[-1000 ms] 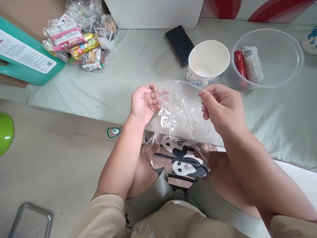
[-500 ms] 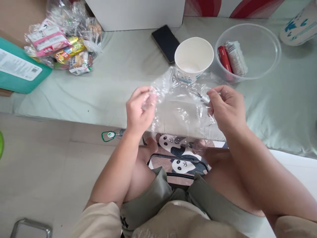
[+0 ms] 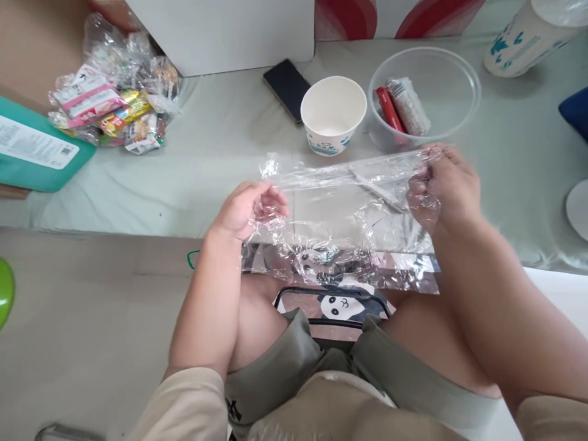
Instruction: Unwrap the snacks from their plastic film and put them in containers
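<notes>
A crinkled clear plastic bag (image 3: 335, 214) is stretched between my two hands, over the table's front edge and above my lap. My left hand (image 3: 252, 208) curls its fingers on the bag's left end. The right end is gripped by my right hand (image 3: 445, 184), with film bunched around its fingers. Just beyond the bag stands a white paper cup (image 3: 331, 122) with a blue print, upright with its mouth up. Right of the cup, a clear round plastic bowl (image 3: 452, 122) holds a red packet (image 3: 390, 113) and a whitish wrapped roll (image 3: 411, 107).
A black phone (image 3: 287, 89) lies behind the cup. Wrapped snacks (image 3: 101, 104) pile up at the left beside a teal box (image 3: 41, 153). A stack of printed paper cups (image 3: 519, 40) tilts at the back right. White boxes (image 3: 229, 30) line the back of the cloth-covered table (image 3: 206, 141).
My hands have moved apart, left hand leftward and right hand rightward, pulling the bag wider and flatter. It now hangs clear of the cup. The view has shifted right.
</notes>
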A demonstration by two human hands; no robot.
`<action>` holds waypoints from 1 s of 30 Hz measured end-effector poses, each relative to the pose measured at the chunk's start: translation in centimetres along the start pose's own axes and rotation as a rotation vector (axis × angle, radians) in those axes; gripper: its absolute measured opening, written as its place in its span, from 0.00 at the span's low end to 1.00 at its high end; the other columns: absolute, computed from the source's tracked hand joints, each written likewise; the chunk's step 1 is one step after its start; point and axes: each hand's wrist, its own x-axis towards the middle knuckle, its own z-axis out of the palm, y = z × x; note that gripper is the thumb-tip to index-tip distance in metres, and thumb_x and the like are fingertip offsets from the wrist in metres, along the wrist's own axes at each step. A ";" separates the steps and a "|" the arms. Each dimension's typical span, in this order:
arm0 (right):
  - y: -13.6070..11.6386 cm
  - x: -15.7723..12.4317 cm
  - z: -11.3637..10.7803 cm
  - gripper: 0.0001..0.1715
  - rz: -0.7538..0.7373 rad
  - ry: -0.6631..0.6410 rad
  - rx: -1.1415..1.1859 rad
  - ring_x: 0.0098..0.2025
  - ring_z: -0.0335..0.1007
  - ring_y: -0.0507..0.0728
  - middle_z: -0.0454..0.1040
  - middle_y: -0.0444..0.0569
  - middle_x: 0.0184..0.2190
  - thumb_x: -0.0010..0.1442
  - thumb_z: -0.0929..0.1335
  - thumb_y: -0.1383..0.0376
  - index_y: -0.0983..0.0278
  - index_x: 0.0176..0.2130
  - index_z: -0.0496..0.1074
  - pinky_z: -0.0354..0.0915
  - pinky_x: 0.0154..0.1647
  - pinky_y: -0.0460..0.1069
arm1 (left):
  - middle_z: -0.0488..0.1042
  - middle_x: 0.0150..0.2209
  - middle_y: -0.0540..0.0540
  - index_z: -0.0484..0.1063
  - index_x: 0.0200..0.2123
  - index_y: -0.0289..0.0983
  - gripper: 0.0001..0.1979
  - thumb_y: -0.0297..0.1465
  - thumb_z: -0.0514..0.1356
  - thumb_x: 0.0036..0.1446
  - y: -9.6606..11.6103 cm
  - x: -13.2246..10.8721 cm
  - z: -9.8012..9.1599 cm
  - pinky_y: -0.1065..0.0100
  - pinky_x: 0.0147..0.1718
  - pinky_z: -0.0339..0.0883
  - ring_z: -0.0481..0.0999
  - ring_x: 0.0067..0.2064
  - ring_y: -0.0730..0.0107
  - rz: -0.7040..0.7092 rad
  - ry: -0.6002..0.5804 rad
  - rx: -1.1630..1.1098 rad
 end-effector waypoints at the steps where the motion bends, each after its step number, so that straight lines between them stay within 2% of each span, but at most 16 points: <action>1: 0.0 0.3 -0.2 0.14 0.007 -0.004 0.025 0.12 0.46 0.45 0.57 0.34 0.14 0.66 0.63 0.74 0.60 0.31 0.66 0.45 0.11 0.40 | 0.78 0.22 0.44 0.74 0.24 0.37 0.21 0.50 0.62 0.56 -0.1 0.2 -0.2 0.72 0.15 0.62 0.77 0.21 0.69 0.018 0.006 -0.033; 4: 0.6 1.2 -0.7 0.13 -0.011 -0.063 0.011 0.13 0.45 0.45 0.56 0.34 0.14 0.63 0.67 0.75 0.59 0.30 0.67 0.43 0.11 0.42 | 0.83 0.32 0.44 0.80 0.33 0.39 0.16 0.43 0.72 0.45 -0.5 0.7 -0.3 0.73 0.19 0.69 0.83 0.29 0.66 0.117 0.021 -0.096; 6: 1.0 1.7 -0.9 0.13 -0.072 -0.105 -0.041 0.13 0.46 0.45 0.56 0.34 0.14 0.63 0.67 0.74 0.59 0.29 0.67 0.45 0.12 0.43 | 0.85 0.40 0.46 0.81 0.41 0.42 0.23 0.36 0.77 0.38 -0.6 1.1 0.1 0.73 0.22 0.72 0.85 0.33 0.65 0.201 0.048 -0.086; 7: 1.2 1.8 -1.0 0.13 -0.104 -0.115 -0.066 0.14 0.48 0.45 0.56 0.34 0.14 0.63 0.67 0.75 0.59 0.29 0.68 0.47 0.13 0.43 | 0.85 0.41 0.46 0.81 0.41 0.42 0.24 0.36 0.77 0.38 -0.7 1.2 0.3 0.74 0.23 0.73 0.85 0.33 0.65 0.243 0.079 -0.077; 10: 1.5 1.7 -1.1 0.10 -0.151 -0.133 -0.058 0.19 0.64 0.47 0.66 0.38 0.20 0.62 0.66 0.73 0.60 0.31 0.68 0.59 0.19 0.44 | 0.84 0.37 0.45 0.78 0.34 0.41 0.16 0.45 0.74 0.48 -0.8 1.7 1.0 0.74 0.22 0.72 0.84 0.31 0.68 0.313 0.195 -0.070; 12: 1.6 1.5 -1.1 0.07 -0.113 -0.191 -0.013 0.26 0.74 0.49 0.74 0.42 0.27 0.61 0.67 0.71 0.59 0.33 0.67 0.67 0.27 0.45 | 0.83 0.35 0.45 0.77 0.33 0.40 0.18 0.49 0.70 0.54 -0.9 2.0 1.2 0.73 0.22 0.72 0.84 0.30 0.67 0.307 0.242 -0.076; 14: 1.9 1.2 -1.2 0.04 -0.054 -0.288 0.011 0.32 0.79 0.52 0.78 0.44 0.33 0.61 0.70 0.66 0.60 0.35 0.68 0.72 0.34 0.47 | 0.83 0.33 0.45 0.77 0.34 0.40 0.20 0.51 0.68 0.56 -0.9 2.3 1.1 0.73 0.21 0.72 0.84 0.30 0.67 0.290 0.258 -0.085; 17: 2.7 0.9 -1.3 0.12 -0.030 -0.452 -0.004 0.36 0.81 0.54 0.81 0.47 0.35 0.56 0.75 0.60 0.61 0.39 0.73 0.75 0.38 0.48 | 0.82 0.31 0.47 0.76 0.35 0.40 0.21 0.53 0.68 0.57 -1.0 2.6 0.8 0.73 0.20 0.71 0.84 0.29 0.68 0.291 0.265 -0.112; 20: 3.5 0.6 -1.3 0.21 -0.061 -0.564 -0.068 0.37 0.81 0.53 0.82 0.45 0.35 0.50 0.79 0.62 0.59 0.44 0.76 0.76 0.39 0.48 | 0.82 0.30 0.48 0.76 0.37 0.40 0.22 0.53 0.69 0.56 -1.1 2.7 0.7 0.74 0.20 0.70 0.84 0.27 0.68 0.300 0.283 -0.143; 22: 3.8 0.4 -1.2 0.22 -0.051 -0.609 -0.071 0.37 0.81 0.54 0.82 0.45 0.37 0.50 0.79 0.59 0.57 0.45 0.76 0.77 0.40 0.50 | 0.82 0.30 0.49 0.76 0.38 0.41 0.22 0.54 0.68 0.56 -1.2 2.7 0.6 0.74 0.20 0.70 0.84 0.27 0.69 0.293 0.305 -0.154; 24: 4.0 0.0 -1.2 0.23 -0.014 -0.639 -0.035 0.39 0.82 0.57 0.83 0.46 0.38 0.51 0.79 0.52 0.56 0.44 0.76 0.78 0.41 0.52 | 0.82 0.31 0.49 0.76 0.39 0.42 0.22 0.54 0.67 0.57 -1.2 2.8 0.5 0.74 0.19 0.68 0.84 0.28 0.68 0.284 0.341 -0.161; 27: 4.3 -0.7 -1.1 0.30 0.013 -0.679 -0.010 0.43 0.83 0.60 0.84 0.48 0.41 0.49 0.78 0.43 0.56 0.44 0.76 0.79 0.44 0.55 | 0.82 0.32 0.48 0.76 0.41 0.43 0.21 0.54 0.65 0.58 -1.3 3.1 0.2 0.74 0.19 0.67 0.85 0.30 0.67 0.274 0.403 -0.188; 30: 4.8 -1.5 -0.8 0.36 -0.042 -0.765 -0.043 0.51 0.82 0.61 0.84 0.49 0.46 0.46 0.81 0.44 0.55 0.48 0.75 0.78 0.50 0.57 | 0.83 0.34 0.48 0.76 0.42 0.44 0.19 0.52 0.65 0.59 -1.2 3.3 0.0 0.73 0.20 0.67 0.85 0.30 0.67 0.269 0.420 -0.227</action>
